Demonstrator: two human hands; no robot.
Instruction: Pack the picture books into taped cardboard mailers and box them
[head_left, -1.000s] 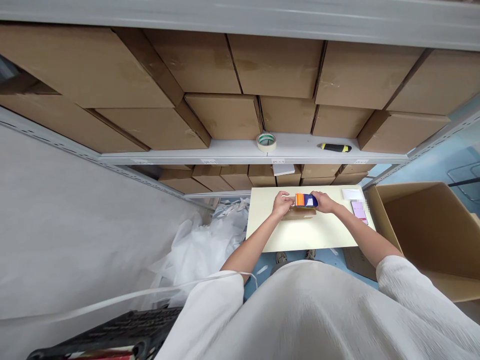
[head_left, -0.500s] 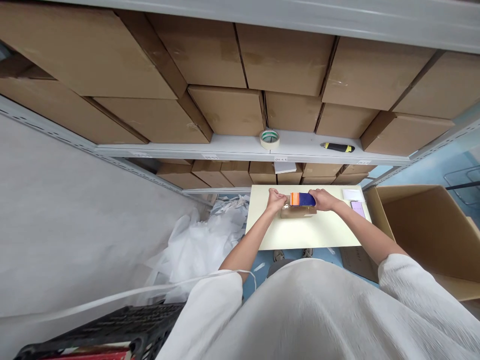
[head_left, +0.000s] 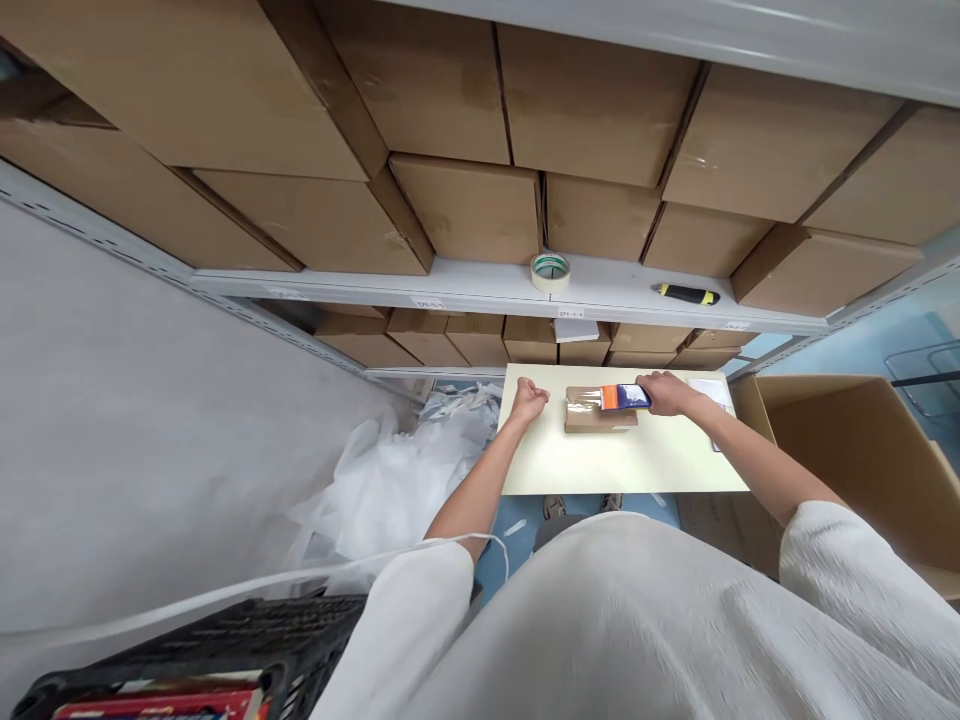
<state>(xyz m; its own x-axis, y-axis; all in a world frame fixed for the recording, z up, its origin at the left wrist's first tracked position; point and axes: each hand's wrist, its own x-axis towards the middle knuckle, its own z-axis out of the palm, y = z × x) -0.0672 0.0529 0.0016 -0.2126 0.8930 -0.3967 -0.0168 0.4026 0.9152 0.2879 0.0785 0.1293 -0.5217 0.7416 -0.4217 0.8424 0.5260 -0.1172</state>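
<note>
A small brown cardboard box (head_left: 600, 420) lies on the pale yellow tabletop (head_left: 592, 470). Shiny clear tape covers the left part of its top. My right hand (head_left: 666, 393) grips a blue and orange tape dispenser (head_left: 626, 397), whose orange end rests at the taped top of the box. To the left of the box, and apart from it, my left hand (head_left: 531, 398) hovers with its fingers curled closed; I see nothing in it.
A masking tape roll (head_left: 550, 272) and a yellow-black utility knife (head_left: 685, 294) lie on the shelf (head_left: 480, 280) ahead, before stacked cartons. A large open carton (head_left: 855, 470) stands right. White plastic sheeting (head_left: 397, 490) heaps at left, near a black crate (head_left: 300, 640).
My left hand has moved left, away from the box. The dispenser in my right hand has shifted right, uncovering the shiny tape on the box top.
</note>
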